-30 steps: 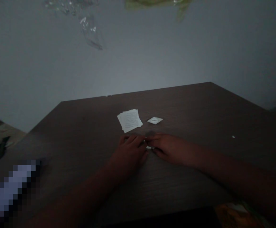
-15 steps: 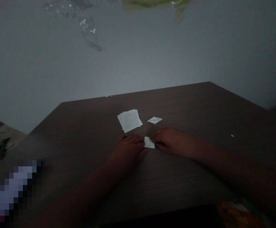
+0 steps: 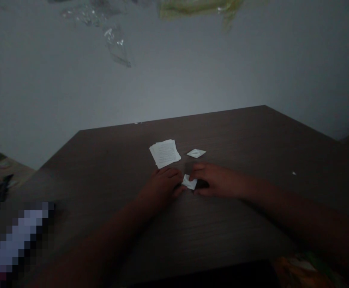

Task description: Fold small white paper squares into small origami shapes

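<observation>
A small printed piece of paper point(image 3: 189, 182) lies on the dark wooden table point(image 3: 222, 236) between my hands. My left hand point(image 3: 166, 184) has its fingers together at the paper's left edge. From the right, my right hand point(image 3: 212, 179) touches the paper with its fingertips, thumb and fingers curved around the right edge. Just beyond my left hand sits a loose stack of printed paper sheets point(image 3: 165, 153). A folded, diamond-shaped paper point(image 3: 196, 153) rests to the right of the stack.
A tiny white scrap point(image 3: 294, 173) is on the table at the right. A blurred-out bright object point(image 3: 18, 236) is at the lower left. The table's back edge meets a pale wall point(image 3: 174, 80) with clear plastic point(image 3: 117, 46) at its upper left.
The small paper has turned slightly between my hands. My right thumb has moved down and apart from the fingers, while the stack and the folded diamond stay in place.
</observation>
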Demonstrator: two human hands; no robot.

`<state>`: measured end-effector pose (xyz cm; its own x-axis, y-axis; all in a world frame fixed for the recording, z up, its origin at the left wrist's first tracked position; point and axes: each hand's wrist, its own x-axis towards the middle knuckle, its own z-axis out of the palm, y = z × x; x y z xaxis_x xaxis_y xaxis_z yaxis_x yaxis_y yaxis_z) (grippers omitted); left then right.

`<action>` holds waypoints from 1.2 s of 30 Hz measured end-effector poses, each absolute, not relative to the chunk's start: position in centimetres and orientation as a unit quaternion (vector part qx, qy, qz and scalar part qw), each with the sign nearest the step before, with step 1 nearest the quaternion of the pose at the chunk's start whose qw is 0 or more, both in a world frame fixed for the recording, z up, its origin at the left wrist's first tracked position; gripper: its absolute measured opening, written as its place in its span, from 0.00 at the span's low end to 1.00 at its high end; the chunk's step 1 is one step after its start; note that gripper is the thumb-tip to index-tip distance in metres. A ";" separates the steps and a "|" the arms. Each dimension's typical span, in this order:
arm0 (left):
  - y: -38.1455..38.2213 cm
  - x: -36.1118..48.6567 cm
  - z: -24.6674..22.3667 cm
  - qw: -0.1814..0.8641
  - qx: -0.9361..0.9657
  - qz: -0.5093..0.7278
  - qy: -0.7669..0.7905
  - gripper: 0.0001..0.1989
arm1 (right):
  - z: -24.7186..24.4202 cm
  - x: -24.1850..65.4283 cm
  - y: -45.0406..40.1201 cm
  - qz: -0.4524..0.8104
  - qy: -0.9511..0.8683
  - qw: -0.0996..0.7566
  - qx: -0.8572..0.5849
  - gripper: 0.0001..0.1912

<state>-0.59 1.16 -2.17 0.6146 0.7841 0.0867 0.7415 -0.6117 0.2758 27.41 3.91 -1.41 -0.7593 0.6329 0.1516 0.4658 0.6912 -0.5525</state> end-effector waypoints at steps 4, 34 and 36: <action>1.0 -0.5 -1.8 0.095 0.897 0.103 0.419 0.06 | -1.9 27.2 4.3 0.242 -0.907 0.168 -0.301 0.10; 0.8 0.5 -3.8 0.133 0.814 0.183 0.535 0.10 | -3.9 25.6 4.4 0.155 -0.879 0.157 -0.422 0.12; 0.8 0.7 -3.7 0.132 0.815 0.183 0.534 0.10 | -4.3 25.5 4.3 0.140 -0.883 0.159 -0.418 0.12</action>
<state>0.69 0.79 -3.71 0.3628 0.9185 0.1575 0.8214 -0.3950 0.4114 25.46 4.33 -4.26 -0.5996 0.7833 0.1640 0.6943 0.6110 -0.3802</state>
